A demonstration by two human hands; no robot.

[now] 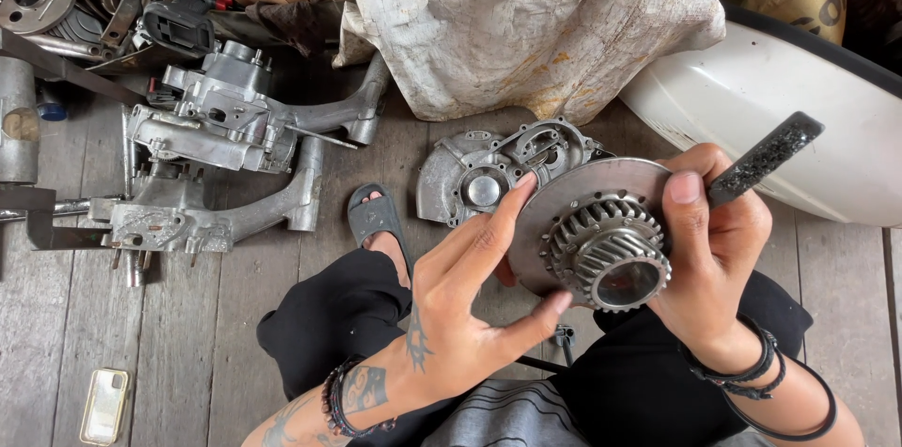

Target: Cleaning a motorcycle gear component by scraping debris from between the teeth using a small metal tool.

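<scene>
Under everything is the wooden floor (pixel 188 315) where I sit, with my black trousers (pixel 338 315) and one sandal (pixel 376 217) in view. At the top leans a big dirty white sack (pixel 526 24), and beside it on my right a white curved body panel (pixel 780 100). To my left lie aluminium engine casings (pixel 216 128), and one more casing half (pixel 489 175) lies just behind my hands. A phone in a clear case (pixel 103 407) lies on the floor at lower left.

The steel disc with its gear hub (pixel 601 240) is between my two hands, in front of my lap. The hub's axis points toward my face. My right hand (pixel 714 259) grasps the disc rim, and the same hand pinches a dark flat file-like tool (pixel 766 158) pointing up-right. My left hand (pixel 470 287) is not clenched; its fingertips only support the disc's left edge and underside.
</scene>
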